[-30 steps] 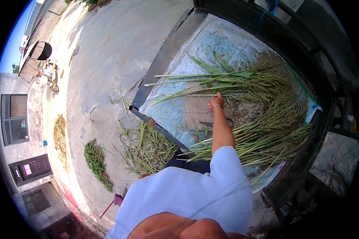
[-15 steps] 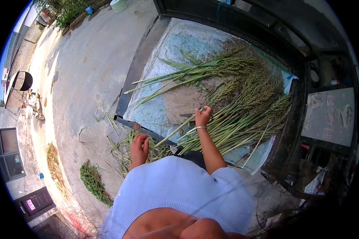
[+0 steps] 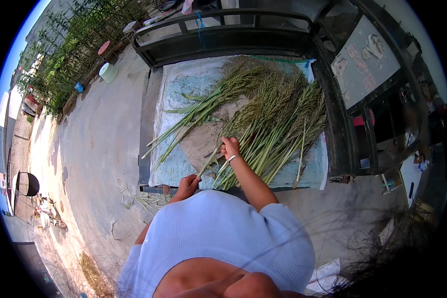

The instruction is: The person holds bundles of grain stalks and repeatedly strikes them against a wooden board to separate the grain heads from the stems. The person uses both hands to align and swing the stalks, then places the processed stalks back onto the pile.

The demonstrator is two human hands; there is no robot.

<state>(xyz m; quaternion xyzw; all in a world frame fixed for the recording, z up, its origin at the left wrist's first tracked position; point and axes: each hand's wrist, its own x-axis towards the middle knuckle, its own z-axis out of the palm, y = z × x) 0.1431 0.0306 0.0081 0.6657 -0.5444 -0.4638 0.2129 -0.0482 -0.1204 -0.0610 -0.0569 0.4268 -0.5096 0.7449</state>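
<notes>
A long green millet stalk point(image 3: 212, 156) slants across the near side of the pile, between my two hands. My left hand point(image 3: 188, 186) is closed on its cut lower end, close to my shirt. Further up the same stalk, my right hand point(image 3: 230, 148), with a silver bracelet at the wrist, pinches it. The scissors seen earlier in the right hand cannot be made out clearly now. Around the right hand lies a heap of cut millet point(image 3: 278, 107), with drooping seed heads at the far right and bare stems toward me. A smaller bunch of stems point(image 3: 184, 124) points left.
Under the millet is a pale blue-white sheet point(image 3: 171, 99) on a flat cart bed. Dark metal rails point(image 3: 233, 37) close its far side, and a frame point(image 3: 340, 134) stands on the right. Stem scraps point(image 3: 146, 201) litter the concrete at the near left. A pale bucket point(image 3: 108, 73) stands farther off.
My left hand, half curled beside the stalk before, has closed on its lower end. The right hand still grips higher up, and its scissors no longer show clearly. The whole view has turned.
</notes>
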